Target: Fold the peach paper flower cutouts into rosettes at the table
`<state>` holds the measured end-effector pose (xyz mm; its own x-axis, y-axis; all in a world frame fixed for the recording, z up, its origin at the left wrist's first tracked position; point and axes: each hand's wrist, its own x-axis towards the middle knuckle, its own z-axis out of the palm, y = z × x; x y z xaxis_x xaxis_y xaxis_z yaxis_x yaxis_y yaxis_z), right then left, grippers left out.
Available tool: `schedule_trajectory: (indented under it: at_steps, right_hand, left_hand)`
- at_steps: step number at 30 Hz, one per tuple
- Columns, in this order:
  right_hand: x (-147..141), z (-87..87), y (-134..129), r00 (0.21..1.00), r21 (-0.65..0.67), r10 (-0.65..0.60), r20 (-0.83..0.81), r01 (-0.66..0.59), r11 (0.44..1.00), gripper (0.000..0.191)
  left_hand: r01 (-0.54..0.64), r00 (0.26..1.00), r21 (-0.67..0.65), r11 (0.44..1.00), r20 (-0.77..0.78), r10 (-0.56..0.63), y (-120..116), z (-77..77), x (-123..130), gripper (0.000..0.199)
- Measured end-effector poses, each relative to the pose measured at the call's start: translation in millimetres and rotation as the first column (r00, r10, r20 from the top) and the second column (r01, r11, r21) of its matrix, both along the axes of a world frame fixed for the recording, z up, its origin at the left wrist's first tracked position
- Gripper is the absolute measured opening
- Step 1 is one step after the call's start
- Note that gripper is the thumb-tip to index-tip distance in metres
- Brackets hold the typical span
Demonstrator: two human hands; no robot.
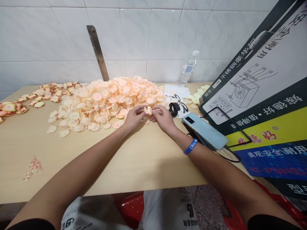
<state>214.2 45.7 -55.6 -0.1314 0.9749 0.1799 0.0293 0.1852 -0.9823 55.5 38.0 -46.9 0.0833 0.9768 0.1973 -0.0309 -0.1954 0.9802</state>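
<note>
Between my two hands, just in front of a large heap of pale pink and cream artificial flower heads (105, 95), is a small yellow flower head with red petal tips (148, 111). My left hand (135, 118) pinches it from the left, thumb and fingers closed. From the right, my right hand (164, 117) grips its other side with closed fingertips; a blue wristband (191, 146) circles that wrist. The petals are partly covered by the fingers.
Red-edged flower heads (11, 108) lie far left, and small pink scraps (33, 167) near left. A water bottle (188, 68) stands at the wall. On the right are a black watch (174, 109), a phone (205, 130) with a cable, and a large printed box (259, 80).
</note>
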Motion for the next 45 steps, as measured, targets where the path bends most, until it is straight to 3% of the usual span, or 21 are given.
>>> schedule_trajectory:
  at_steps: [6, 11, 15, 22, 31, 37, 41, 45]
  right_hand:
    - [0.1, 1.0, -3.2, 0.988, 0.118, 0.084, 0.13, -0.1, 0.988, 0.03]
    - [-1.7, 1.8, -3.3, 0.976, -0.042, 0.22, -0.013, -0.22, 0.975, 0.046]
    - [-4.0, 5.9, -6.6, 0.962, -0.12, 0.256, -0.096, -0.266, 0.956, 0.051]
    - [-0.3, 4.2, -4.5, 0.995, 0.051, 0.094, -0.024, -0.093, 0.994, 0.043]
    - [1.7, 3.0, -0.6, 0.998, 0.032, 0.059, -0.029, -0.059, 0.998, 0.043]
    - [1.9, 3.8, -1.6, 0.997, 0.097, -0.066, -0.029, 0.068, 0.993, 0.031]
    - [2.7, 5.0, -1.3, 0.998, 0.125, -0.063, -0.007, 0.064, 0.99, 0.021]
    - [0.6, 3.9, -3.8, 0.999, 0.151, -0.035, 0.032, 0.03, 0.988, 0.028]
  left_hand:
    - [-0.1, 0.983, 0.12, 0.988, -0.138, 0.117, -4.3, 2.0, 1.2, 0.01]
    - [-0.129, 0.93, 0.249, 0.96, -0.305, 0.204, -11.4, 4.4, 3.7, 0.014]
    - [-0.101, 0.925, 0.276, 0.956, -0.327, 0.193, -13.1, 4.4, 3.9, 0.013]
    - [-0.054, 0.955, 0.265, 0.963, -0.268, 0.128, -18.2, 9.5, 4.0, 0.018]
    - [-0.042, 0.97, 0.225, 0.973, -0.223, 0.093, -17.3, 9.1, 6.1, 0.022]
    - [-0.039, 0.978, 0.209, 0.977, -0.193, 0.08, -16.9, 9.0, 4.8, 0.021]
    - [0.027, 0.979, 0.205, 0.978, -0.204, 0.015, -18.5, 10.6, 5.2, 0.028]
    - [-0.033, 0.973, 0.273, 0.961, -0.211, 0.093, -15.3, 9.4, 2.6, 0.02]
